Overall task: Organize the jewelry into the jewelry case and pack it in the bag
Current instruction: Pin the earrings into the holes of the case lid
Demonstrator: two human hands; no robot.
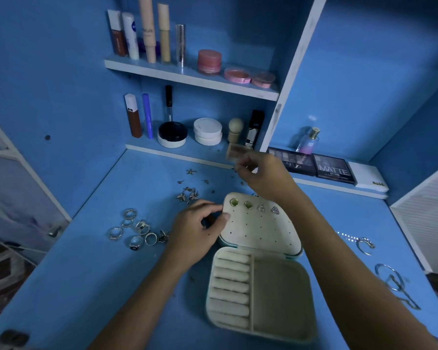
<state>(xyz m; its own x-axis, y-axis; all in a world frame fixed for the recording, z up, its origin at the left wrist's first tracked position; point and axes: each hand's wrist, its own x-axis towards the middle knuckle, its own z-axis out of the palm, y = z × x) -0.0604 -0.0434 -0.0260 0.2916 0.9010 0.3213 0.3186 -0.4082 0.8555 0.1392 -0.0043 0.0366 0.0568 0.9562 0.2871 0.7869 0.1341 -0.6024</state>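
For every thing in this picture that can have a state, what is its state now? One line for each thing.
jewelry case: open, lid raised.
lid panel: four earrings pinned in top row.
ring rolls: no rings in them.
side compartment: nothing in it.
rings: loose on the table.
left hand: holds the lid's left edge.
right hand: pinches something small, unclear what.

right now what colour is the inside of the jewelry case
Cream, with a pale green outer edge, on the jewelry case; head view.

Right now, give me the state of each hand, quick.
Left hand: fingers curled, gripping the edge of the jewelry case lid.
Right hand: fingertips pinched on something small above the desk; too small to identify.
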